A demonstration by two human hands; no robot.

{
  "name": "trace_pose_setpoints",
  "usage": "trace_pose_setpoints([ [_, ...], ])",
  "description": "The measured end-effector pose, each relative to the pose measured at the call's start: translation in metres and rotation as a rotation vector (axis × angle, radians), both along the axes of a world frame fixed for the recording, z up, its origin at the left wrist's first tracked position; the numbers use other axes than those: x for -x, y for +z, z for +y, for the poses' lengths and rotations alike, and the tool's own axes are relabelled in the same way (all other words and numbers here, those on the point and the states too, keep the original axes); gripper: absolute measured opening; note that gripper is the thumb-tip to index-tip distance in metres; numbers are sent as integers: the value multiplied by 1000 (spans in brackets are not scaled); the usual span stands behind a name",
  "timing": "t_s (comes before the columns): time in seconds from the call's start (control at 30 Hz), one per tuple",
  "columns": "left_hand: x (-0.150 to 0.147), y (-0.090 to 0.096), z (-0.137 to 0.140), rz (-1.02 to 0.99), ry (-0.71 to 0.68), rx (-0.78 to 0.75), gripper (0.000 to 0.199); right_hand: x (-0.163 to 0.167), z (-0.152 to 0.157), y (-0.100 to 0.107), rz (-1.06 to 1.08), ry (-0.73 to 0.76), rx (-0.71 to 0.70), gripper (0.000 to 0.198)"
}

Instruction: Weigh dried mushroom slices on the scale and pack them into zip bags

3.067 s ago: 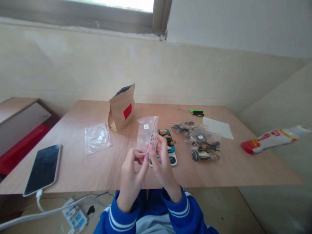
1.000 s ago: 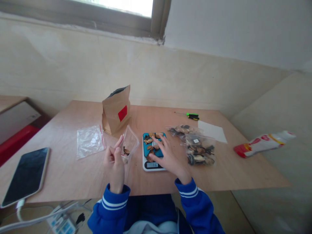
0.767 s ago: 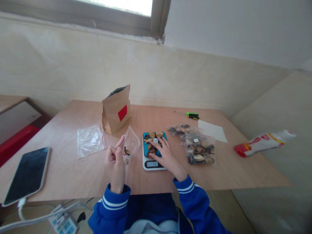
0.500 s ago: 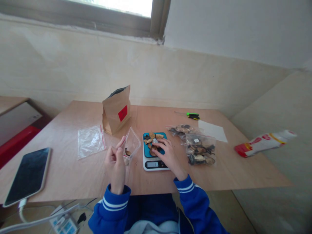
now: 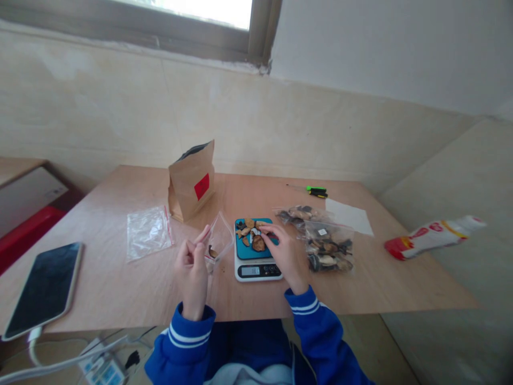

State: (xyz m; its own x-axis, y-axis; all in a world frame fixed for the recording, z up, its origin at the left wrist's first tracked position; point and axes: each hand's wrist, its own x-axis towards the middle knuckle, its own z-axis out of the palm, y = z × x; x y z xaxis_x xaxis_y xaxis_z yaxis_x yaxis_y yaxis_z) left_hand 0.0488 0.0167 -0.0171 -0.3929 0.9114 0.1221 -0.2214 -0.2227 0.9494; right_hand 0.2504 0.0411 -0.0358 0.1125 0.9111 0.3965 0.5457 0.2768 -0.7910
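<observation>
A wooden table (image 5: 128, 299) spans the middle of the frame, below a pale wall (image 5: 200, 112) and a grey window frame (image 5: 260, 32). At the lower left lies a dark-screened tablet (image 5: 44, 289) with a white cable plugged in. A brown paper pouch (image 5: 186, 187) stands left of centre. A white bottle (image 5: 433, 236) with a red base leans at the right edge. A flat clear bag (image 5: 147, 235) lies left of centre, a white sheet (image 5: 352, 214) right of centre, and screwdrivers (image 5: 316, 191) with green, black and yellow handles beyond it. Two filled bags (image 5: 329, 246) overlap just right of the right hand (image 5: 286, 248), which covers part of the scale.

The kitchen scale (image 5: 243, 253), at the centre of the frame, has a white body and a blue platform. Left of it, the left hand (image 5: 192, 270) is closed in a fist, pinching the edge of a thin transparent zip bag (image 5: 222, 235); the bag's mouth gapes and a dark piece sits low inside. Dried slices (image 5: 258, 243), brown and tan with dark edges, are heaped on the platform. The right hand's fingers curve over them; whether they grip one cannot be told.

The pouch's red label, the bottle's red-and-yellow print, the scale's display and the small white sticker on the nearer filled bag are too small to read.
</observation>
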Motion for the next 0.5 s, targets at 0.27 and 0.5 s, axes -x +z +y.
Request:
trace_pose_setpoints([
  [0.27,-9,-2,-2,52,-46,-3,33,48,-4,60,154,219,-84,27],
  [0.5,-2,-3,-2,29,-11,12,33,30,-4,36,-180,204,133,53],
])
